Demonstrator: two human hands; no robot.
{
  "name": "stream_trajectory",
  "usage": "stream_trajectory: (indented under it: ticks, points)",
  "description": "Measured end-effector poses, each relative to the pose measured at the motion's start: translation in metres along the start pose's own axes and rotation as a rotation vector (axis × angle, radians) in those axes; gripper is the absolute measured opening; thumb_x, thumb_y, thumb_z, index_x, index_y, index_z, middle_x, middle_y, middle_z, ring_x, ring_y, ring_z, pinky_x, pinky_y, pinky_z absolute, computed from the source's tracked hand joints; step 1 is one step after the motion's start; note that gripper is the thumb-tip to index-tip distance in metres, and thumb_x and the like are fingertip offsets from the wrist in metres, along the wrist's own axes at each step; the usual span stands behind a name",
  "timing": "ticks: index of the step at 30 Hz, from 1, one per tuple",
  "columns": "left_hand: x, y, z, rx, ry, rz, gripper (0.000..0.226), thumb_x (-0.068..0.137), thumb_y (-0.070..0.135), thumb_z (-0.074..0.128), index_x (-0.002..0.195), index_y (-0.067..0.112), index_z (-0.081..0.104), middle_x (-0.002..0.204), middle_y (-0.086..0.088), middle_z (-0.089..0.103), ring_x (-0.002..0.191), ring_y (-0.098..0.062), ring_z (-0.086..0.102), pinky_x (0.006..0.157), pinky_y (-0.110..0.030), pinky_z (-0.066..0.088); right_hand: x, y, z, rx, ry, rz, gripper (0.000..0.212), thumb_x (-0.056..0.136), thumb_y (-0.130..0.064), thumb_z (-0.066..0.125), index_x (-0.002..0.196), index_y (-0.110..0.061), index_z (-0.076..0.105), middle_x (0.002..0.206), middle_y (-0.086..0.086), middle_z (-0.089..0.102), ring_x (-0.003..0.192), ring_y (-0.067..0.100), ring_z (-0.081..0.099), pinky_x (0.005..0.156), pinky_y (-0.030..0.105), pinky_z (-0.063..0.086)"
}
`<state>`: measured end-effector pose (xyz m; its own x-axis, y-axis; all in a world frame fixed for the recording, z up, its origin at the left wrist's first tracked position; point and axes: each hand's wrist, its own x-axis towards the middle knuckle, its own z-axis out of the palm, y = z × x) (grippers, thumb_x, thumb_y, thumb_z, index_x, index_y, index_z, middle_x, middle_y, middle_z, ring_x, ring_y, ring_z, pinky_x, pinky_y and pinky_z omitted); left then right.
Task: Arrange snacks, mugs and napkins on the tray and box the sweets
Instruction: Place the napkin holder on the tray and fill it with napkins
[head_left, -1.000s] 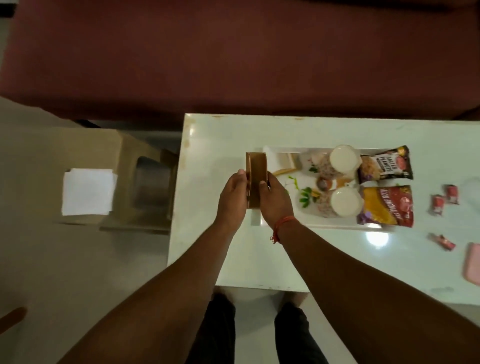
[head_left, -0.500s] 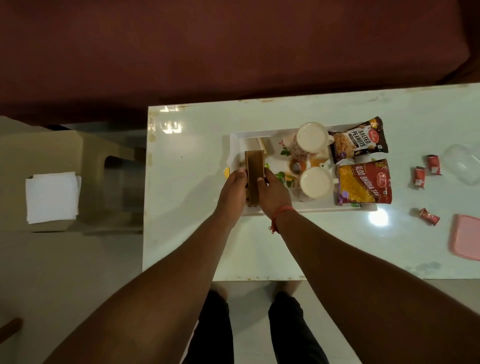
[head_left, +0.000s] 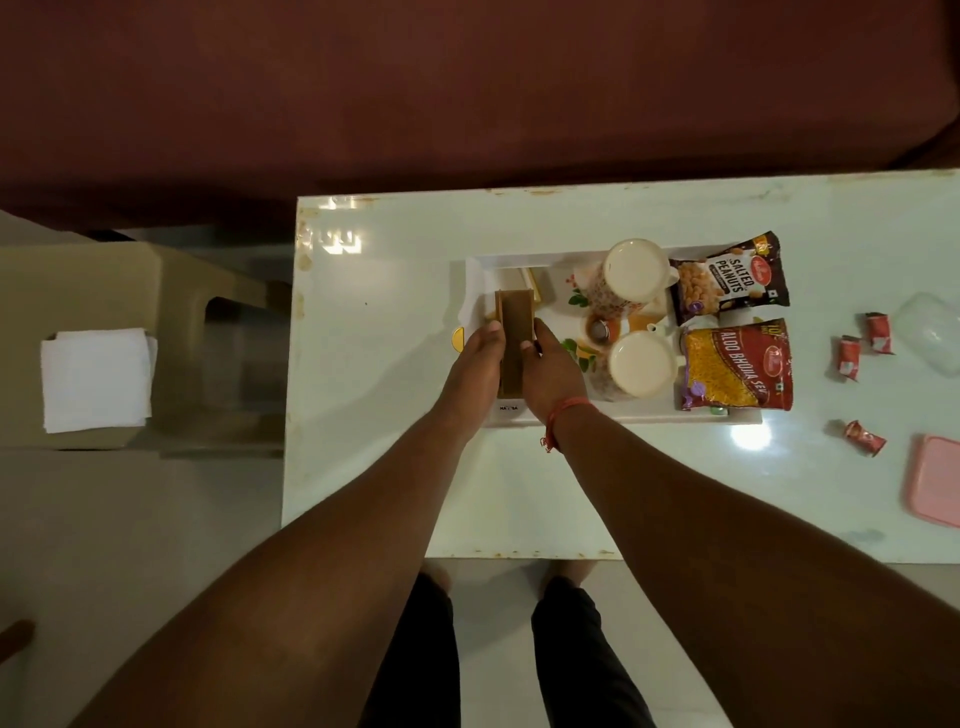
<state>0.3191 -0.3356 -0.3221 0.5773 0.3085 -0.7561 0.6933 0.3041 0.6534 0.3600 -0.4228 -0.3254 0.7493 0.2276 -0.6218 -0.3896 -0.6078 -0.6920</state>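
A brown wooden napkin holder (head_left: 515, 332) stands upright on the left end of the white tray (head_left: 631, 413). My left hand (head_left: 475, 371) and my right hand (head_left: 551, 371) press its two sides. On the tray stand two cream mugs, the far mug (head_left: 636, 267) and the near mug (head_left: 643, 364). A salted peanuts packet (head_left: 727, 280) and a red aloo bhujia packet (head_left: 737, 366) lie at the tray's right end. Three red wrapped sweets lie right of the tray: sweet (head_left: 848, 357), sweet (head_left: 879, 332), sweet (head_left: 863, 436).
A clear plastic box (head_left: 930, 332) and its pink lid (head_left: 935, 480) sit at the table's right edge. A stack of white napkins (head_left: 96, 376) lies on a beige stool (head_left: 156, 291) left of the white table (head_left: 363, 441). A dark red sofa (head_left: 467, 88) runs behind.
The napkin holder has come down onto the tray's left end with both hands still on it. The view shifted left and down.
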Motion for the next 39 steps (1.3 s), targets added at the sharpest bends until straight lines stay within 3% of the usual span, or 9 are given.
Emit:
stream_trajectory:
  ticks: [4,8,11,14,19,23,31,36,39]
  points:
    - [0.004,0.003,-0.004,-0.014,-0.033,-0.001,0.058,0.095,0.06,0.034,0.146,0.033,0.041,0.144,-0.001,0.051,0.133,-0.02,0.046,0.114,-0.047,0.035,-0.001,-0.005,0.0,-0.01,0.003,-0.007,0.043,0.104,-0.022,0.036,0.147,-0.023,0.037,0.131,0.009,0.06,0.117,0.026,0.058,0.098,0.036,0.045]
    - [0.001,0.004,-0.013,0.02,-0.029,0.068,0.051,0.098,0.057,0.031,0.137,0.031,0.049,0.135,0.0,0.057,0.121,-0.016,0.053,0.109,-0.042,0.041,-0.01,-0.003,-0.003,-0.113,0.094,-0.023,0.062,0.102,-0.034,0.041,0.155,-0.02,0.013,0.155,0.014,0.033,0.139,0.031,0.038,0.11,0.043,0.034]
    - [-0.003,0.002,-0.035,0.01,0.104,0.15,0.029,0.1,0.05,0.037,0.111,0.032,0.057,0.114,0.004,0.065,0.109,-0.018,0.062,0.102,-0.042,0.048,-0.029,0.002,-0.006,-0.249,0.24,-0.139,0.057,0.102,-0.031,0.043,0.152,-0.013,0.023,0.155,0.016,0.027,0.141,0.032,0.031,0.111,0.041,0.033]
    - [-0.012,-0.004,-0.069,-0.01,0.208,0.198,0.023,0.1,0.043,0.044,0.098,0.027,0.061,0.103,-0.001,0.068,0.101,-0.022,0.066,0.099,-0.045,0.052,-0.049,0.009,0.002,-0.369,0.3,-0.278,0.042,0.1,-0.028,0.046,0.138,-0.012,0.04,0.138,0.014,0.042,0.126,0.03,0.045,0.104,0.044,0.044]
    - [-0.031,-0.02,-0.146,0.171,0.358,0.239,0.031,0.093,0.052,0.046,0.102,0.028,0.062,0.109,0.0,0.067,0.104,-0.02,0.064,0.096,-0.042,0.051,-0.067,-0.004,0.055,-0.465,0.134,-0.373,0.035,0.098,-0.026,0.05,0.129,-0.011,0.05,0.122,0.01,0.051,0.108,0.028,0.056,0.09,0.039,0.049]
    - [-0.046,-0.027,-0.228,0.331,0.552,0.251,0.025,0.101,0.03,0.046,0.101,0.012,0.063,0.098,-0.002,0.061,0.09,-0.017,0.058,0.078,-0.025,0.04,-0.07,-0.036,0.121,-0.513,-0.036,-0.447,0.033,0.099,-0.03,0.049,0.126,-0.014,0.053,0.12,0.007,0.052,0.106,0.027,0.059,0.09,0.04,0.05]
    - [-0.055,-0.056,-0.412,0.516,0.973,0.241,0.026,0.089,0.015,0.06,0.111,0.002,0.064,0.11,-0.019,0.063,0.104,-0.035,0.059,0.094,-0.041,0.045,-0.076,-0.113,0.273,-0.53,-0.31,-0.518,0.03,0.099,-0.032,0.048,0.118,-0.011,0.058,0.117,0.009,0.058,0.099,0.027,0.062,0.088,0.039,0.049]
    - [-0.04,-0.058,-0.499,0.553,0.912,0.009,0.047,0.091,0.023,0.06,0.13,0.0,0.048,0.133,-0.021,0.049,0.123,-0.037,0.047,0.106,-0.041,0.035,-0.071,-0.152,0.359,-0.345,-0.37,-0.281,0.017,0.097,-0.029,0.054,0.103,-0.013,0.053,0.106,0.012,0.061,0.094,0.027,0.057,0.079,0.03,0.042]
    - [-0.026,-0.06,-0.53,0.635,0.834,-0.058,0.048,0.093,0.028,0.056,0.132,0.002,0.046,0.134,-0.02,0.048,0.124,-0.036,0.046,0.105,-0.042,0.036,-0.064,-0.167,0.402,-0.243,-0.362,-0.16,0.022,0.097,-0.027,0.056,0.11,-0.009,0.053,0.102,0.008,0.059,0.094,0.025,0.056,0.078,0.03,0.041]
